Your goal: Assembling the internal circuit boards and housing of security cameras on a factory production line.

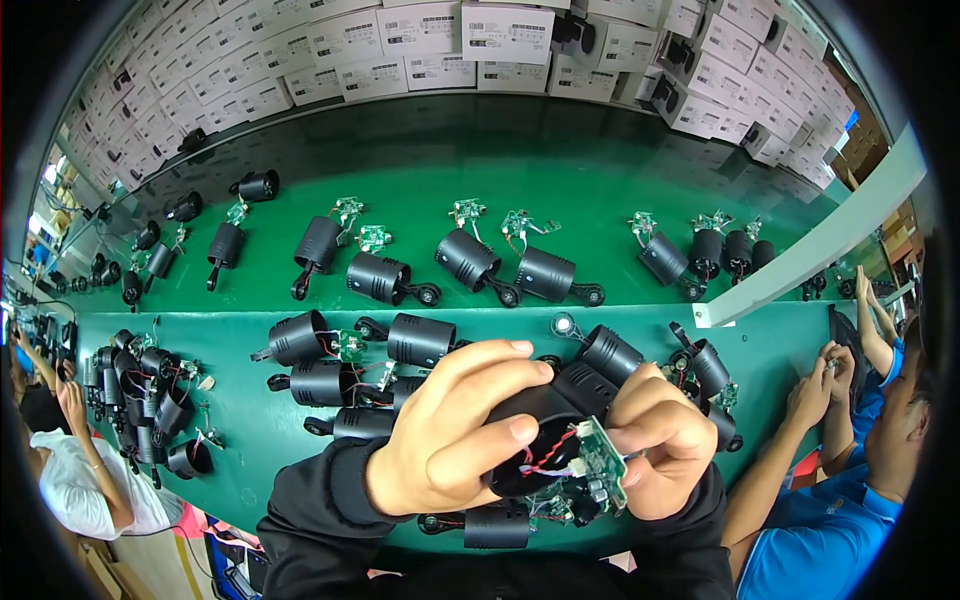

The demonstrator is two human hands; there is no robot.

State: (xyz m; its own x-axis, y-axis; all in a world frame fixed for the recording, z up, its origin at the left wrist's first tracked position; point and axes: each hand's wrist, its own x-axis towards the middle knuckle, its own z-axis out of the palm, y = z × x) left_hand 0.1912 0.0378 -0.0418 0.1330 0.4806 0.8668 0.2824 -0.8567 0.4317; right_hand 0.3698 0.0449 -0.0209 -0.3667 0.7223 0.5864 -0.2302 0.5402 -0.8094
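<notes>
Black housing (543, 404), left fingers (488, 446) clasping it, right fingers (662, 432) — seemingly — pinching green board (602, 458)

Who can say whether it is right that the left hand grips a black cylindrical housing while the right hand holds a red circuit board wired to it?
Not quite: the head view shows the circuit board is green, not red. The left hand grips a black cylindrical housing, with the right hand holding the wired board.

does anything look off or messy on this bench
Nothing looks clearly spilled or broken. The heap of black cylinders at left looks messy: they lie jumbled together, while the back row is mostly spread out.
</notes>
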